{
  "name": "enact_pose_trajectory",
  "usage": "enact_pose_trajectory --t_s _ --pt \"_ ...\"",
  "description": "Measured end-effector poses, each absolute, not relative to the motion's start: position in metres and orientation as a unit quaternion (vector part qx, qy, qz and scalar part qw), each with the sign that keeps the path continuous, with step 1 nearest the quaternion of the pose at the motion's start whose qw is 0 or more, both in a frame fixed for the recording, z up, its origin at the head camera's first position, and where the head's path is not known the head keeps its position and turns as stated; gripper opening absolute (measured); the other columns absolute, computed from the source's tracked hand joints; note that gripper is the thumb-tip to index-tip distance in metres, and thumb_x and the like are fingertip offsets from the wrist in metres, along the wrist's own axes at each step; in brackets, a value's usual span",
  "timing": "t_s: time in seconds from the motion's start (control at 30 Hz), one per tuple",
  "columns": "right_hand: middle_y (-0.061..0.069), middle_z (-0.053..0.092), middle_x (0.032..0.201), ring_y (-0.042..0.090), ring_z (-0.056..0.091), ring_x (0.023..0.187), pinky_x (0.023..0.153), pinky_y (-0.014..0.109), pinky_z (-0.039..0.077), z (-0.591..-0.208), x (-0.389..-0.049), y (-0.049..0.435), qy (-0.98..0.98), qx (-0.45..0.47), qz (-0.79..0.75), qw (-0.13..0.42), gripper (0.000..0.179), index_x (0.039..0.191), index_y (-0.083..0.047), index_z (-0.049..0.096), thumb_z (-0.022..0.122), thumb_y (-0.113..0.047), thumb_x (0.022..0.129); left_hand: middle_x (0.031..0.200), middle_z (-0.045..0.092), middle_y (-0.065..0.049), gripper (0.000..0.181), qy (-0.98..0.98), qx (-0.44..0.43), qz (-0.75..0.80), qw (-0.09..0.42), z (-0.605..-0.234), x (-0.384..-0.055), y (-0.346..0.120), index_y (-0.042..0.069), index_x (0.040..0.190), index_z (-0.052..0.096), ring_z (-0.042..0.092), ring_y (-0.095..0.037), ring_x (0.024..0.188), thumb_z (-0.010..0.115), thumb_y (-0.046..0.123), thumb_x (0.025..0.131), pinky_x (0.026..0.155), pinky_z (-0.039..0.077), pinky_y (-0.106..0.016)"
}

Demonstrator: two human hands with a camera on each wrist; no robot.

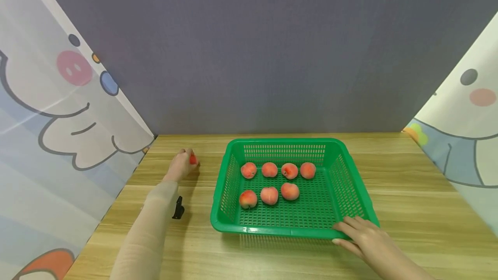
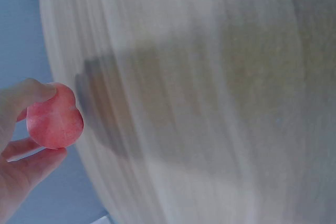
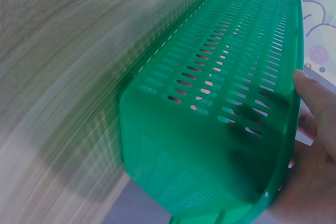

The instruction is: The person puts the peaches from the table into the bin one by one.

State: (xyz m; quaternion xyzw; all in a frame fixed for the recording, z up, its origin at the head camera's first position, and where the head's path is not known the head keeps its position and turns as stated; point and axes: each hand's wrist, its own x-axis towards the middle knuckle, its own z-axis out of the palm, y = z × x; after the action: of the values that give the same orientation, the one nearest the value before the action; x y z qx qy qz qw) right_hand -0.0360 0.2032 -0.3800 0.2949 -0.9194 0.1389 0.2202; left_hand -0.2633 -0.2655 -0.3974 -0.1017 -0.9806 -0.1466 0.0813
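Note:
My left hand [image 1: 182,165] holds a peach [image 2: 55,116] over the table, left of the basket. In the left wrist view, the thumb sits on one side of the fruit and fingers on the other. The green plastic basket [image 1: 218,204] has slotted walls and a perforated floor. Inside it, several reddish peaches stand in a back row, one of them a peach [image 1: 249,170] at the left end. Three more form a row in front, including a peach [image 1: 290,191] at its right end. My right hand [image 1: 363,234] grips the basket's rim near the front right corner, fingers over the edge and thumb outside.
Under everything is a wood-grain table [image 1: 420,185]. A grey wall [image 1: 253,55] rises behind it, and cartoon-printed curtains [image 1: 46,120] hang at both sides. A black strap piece [image 1: 178,208] shows at my left forearm.

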Motion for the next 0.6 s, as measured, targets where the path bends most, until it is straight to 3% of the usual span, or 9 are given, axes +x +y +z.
enact_pose_trajectory --t_s 0.6 --pt "-0.013 0.056 0.086 0.012 0.056 0.077 0.068 0.043 0.047 -0.378 -0.036 0.204 -0.926 0.293 0.137 0.196 0.020 0.089 -0.024 0.062 0.069 -0.033 0.072 0.095 0.051 -0.024 0.033 -0.970 -0.176 -0.148 0.074 -0.357 -0.267 -0.249 -0.005 0.101 0.054 0.056 -0.035 0.080 0.067 0.008 0.073 0.065 0.048 -0.042"
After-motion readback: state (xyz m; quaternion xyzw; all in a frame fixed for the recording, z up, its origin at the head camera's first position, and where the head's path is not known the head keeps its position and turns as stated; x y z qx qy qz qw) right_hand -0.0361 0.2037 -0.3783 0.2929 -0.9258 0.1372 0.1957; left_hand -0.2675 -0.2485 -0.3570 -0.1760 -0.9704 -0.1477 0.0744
